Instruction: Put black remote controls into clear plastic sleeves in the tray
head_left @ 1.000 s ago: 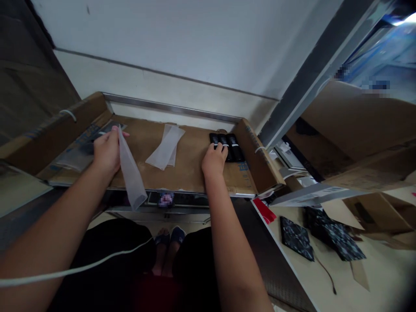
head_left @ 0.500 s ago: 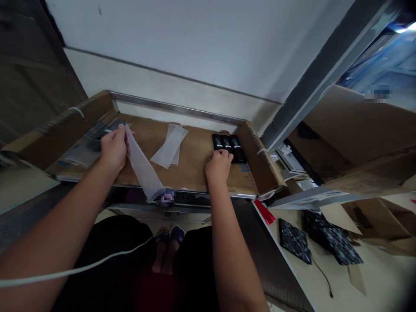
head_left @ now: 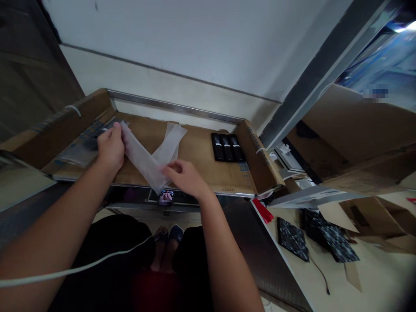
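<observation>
My left hand (head_left: pixel 111 145) is closed on the upper end of a long, narrow, translucent plastic bag (head_left: pixel 138 156), which slants down toward the shelf's front edge. My right hand (head_left: pixel 184 177) is at the bag's lower right edge, its fingers curled and the fingertips pinched against the plastic. Behind it, more translucent bags (head_left: pixel 173 138) lie overlapping on the cardboard. Three black, elongated objects (head_left: pixel 226 148) with white bands sit side by side at the right end; their kind is unclear. Left of my left hand lies clear plastic packaging (head_left: pixel 79 151) with something dark in it.
The shelf is lined with cardboard (head_left: pixel 198 151), and cardboard walls (head_left: pixel 260 151) stand at both ends. A small lit screen (head_left: pixel 166 197) sits below the front edge. At right are a metal post (head_left: pixel 305 78), cardboard boxes (head_left: pixel 364 130) and dark patterned packages (head_left: pixel 292 238).
My right hand has left the black objects and moved left to the lower part of the plastic bag. My left hand still holds the bag's upper end, almost unmoved.
</observation>
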Action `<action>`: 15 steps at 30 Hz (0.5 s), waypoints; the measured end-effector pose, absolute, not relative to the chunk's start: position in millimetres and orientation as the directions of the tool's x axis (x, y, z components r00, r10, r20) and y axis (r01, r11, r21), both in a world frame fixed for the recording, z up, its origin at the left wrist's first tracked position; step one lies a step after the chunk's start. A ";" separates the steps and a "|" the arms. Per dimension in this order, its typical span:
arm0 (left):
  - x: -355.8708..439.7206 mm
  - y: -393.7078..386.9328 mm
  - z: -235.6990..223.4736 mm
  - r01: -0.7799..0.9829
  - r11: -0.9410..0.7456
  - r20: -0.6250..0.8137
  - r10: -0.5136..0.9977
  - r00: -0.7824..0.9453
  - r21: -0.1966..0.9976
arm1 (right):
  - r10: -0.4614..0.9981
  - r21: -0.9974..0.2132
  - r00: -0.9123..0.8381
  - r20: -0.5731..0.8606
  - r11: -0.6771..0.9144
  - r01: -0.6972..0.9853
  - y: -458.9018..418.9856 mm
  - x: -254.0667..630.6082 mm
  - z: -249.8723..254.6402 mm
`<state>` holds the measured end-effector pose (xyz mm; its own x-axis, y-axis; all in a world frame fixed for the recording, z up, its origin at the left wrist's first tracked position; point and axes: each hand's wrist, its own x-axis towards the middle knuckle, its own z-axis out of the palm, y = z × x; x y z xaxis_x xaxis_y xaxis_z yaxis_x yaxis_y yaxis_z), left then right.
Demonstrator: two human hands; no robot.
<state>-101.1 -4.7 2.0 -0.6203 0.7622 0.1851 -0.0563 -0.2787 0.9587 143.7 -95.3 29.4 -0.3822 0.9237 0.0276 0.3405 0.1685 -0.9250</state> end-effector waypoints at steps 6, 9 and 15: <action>-98.1 -8.6 9.9 -0.116 -0.287 0.146 0.745 -0.650 0.951 | 0.954 -0.961 -0.283 0.099 0.166 0.220 -82.4 139.6 14.4; -95.5 -11.4 15.6 -0.200 -0.245 0.075 0.787 -0.612 0.949 | 0.987 -0.981 -0.071 0.143 0.151 0.124 -72.5 147.6 11.3; -91.6 -15.1 13.0 -0.090 -0.234 0.146 0.816 -0.559 0.968 | 0.961 -0.954 0.069 0.269 0.256 0.155 -63.1 155.9 3.9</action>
